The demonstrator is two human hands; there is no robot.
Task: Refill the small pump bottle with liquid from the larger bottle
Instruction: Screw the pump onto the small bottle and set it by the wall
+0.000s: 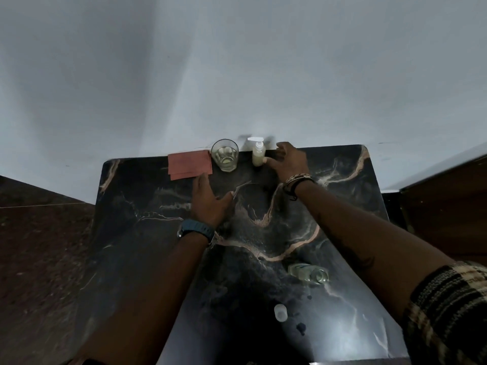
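The pump bottle (258,154) stands upright at the far edge of the dark marbled counter (342,201), just above the middle of the frame, against the pale wall. Its white pump head points left and pale liquid fills much of the body. The right hand (290,162) is open beside it, fingers spread, the thumb tip touching or nearly touching its lower right side; nothing is gripped. The left hand (208,201) lies open and flat on the counter left of centre, fingertips near a pink cloth (189,164). A glass (225,155) with a little pale liquid sits between cloth and bottle.

The bigger bottle (309,274) lies on its side at lower right, clear and seemingly near empty; a small white cap (280,312) rests below it, with dark drops nearby.

The pump bottle looks like light, thin plastic, likely to flex if squeezed and to tip easily, being narrow and tall. Best held round the middle of the body, not the pump head, which would depress or turn. Spilled liquid may make it slippery. The glass close by is fragile, so a sideways knock is a risk.
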